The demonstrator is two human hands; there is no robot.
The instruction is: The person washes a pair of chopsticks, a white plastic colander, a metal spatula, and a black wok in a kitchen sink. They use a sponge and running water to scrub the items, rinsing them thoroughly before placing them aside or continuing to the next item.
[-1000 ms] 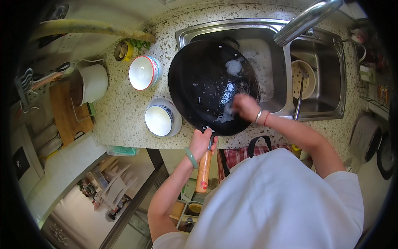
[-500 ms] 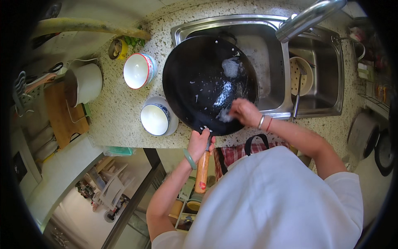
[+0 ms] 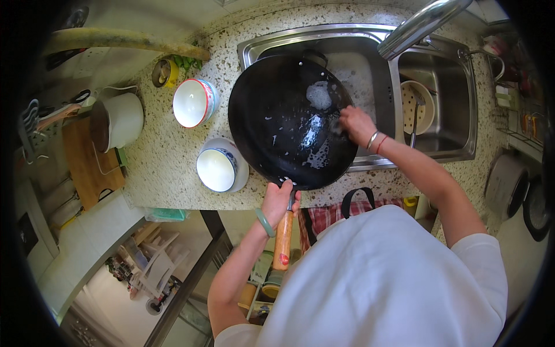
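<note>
A large black wok [image 3: 272, 124] lies tilted over the left sink basin and the counter, with patches of white suds on its inner surface. My left hand [image 3: 278, 199] is closed round the base of its wooden handle [image 3: 282, 240], which points toward me. At the wok's right inner side is my right hand [image 3: 357, 126], fingers curled together and pressed to the wall. Something greyish shows by its fingertips, too blurred to name.
A double steel sink [image 3: 393, 110] sits under a faucet [image 3: 422, 29]. Its right basin holds a cream strainer [image 3: 409, 115] and a long-handled utensil [image 3: 414, 130]. Left of the wok are a red-rimmed bowl [image 3: 191, 103], a blue-patterned bowl [image 3: 217, 168], a white pot [image 3: 124, 118] and a cutting board [image 3: 87, 165].
My right hand has moved up and outward along the wok's right side, uncovering a patch of suds near the lower rim. My left hand keeps its grip on the handle.
</note>
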